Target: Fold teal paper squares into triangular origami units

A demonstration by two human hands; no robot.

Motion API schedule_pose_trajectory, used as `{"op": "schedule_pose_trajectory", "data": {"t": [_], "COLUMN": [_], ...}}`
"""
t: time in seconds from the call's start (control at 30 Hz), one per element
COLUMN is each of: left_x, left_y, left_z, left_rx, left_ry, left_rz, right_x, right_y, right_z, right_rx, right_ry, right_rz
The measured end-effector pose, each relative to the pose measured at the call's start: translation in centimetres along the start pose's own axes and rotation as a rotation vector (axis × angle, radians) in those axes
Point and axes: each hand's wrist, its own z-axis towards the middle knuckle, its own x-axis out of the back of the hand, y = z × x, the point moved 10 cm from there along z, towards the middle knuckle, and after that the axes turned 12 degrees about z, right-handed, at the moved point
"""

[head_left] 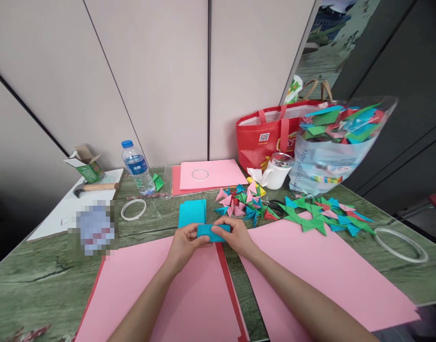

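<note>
Both my hands pinch a small folded piece of blue paper (pixel 213 233), a narrow rectangle held level above the near pink sheets. My left hand (pixel 185 244) grips its left end with thumb in front and fingers behind. At its right end, my right hand (pixel 237 233) presses with the thumb on the front face. Just beyond lies a small stack of blue paper (pixel 192 213). Large pink sheets (pixel 150 285) with red ones beneath lie under my left forearm, and another pink stack (pixel 321 275) lies under my right forearm.
Folded paper pieces (pixel 239 202) and joined star shapes (pixel 321 216) lie at right, near a white mug (pixel 277 172), a filled plastic bag (pixel 328 152) and a red bag (pixel 253 137). Leftward are a water bottle (pixel 137 166), a hammer (pixel 97 186) and a white ring (pixel 133 209).
</note>
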Motion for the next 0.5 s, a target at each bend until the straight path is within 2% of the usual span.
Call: {"op": "schedule_pose_trajectory", "data": {"t": [0.2, 0.4, 0.5], "left_x": [0.0, -0.4, -0.7], "left_y": [-0.1, 2.1, 2.2], "left_z": [-0.3, -0.7, -0.8], "left_rx": [0.028, -0.158, -0.181], "left_ry": [0.046, 0.028, -0.005], "left_rz": [0.006, 0.102, 0.208], "right_x": [0.0, 0.4, 0.3], "right_y": [0.1, 0.6, 0.5], "right_z": [0.1, 0.4, 0.5], "right_rx": [0.000, -0.019, -0.004], "right_ry": [-0.010, -0.015, -0.047], "right_rz": [0.045, 0.035, 0.019]}}
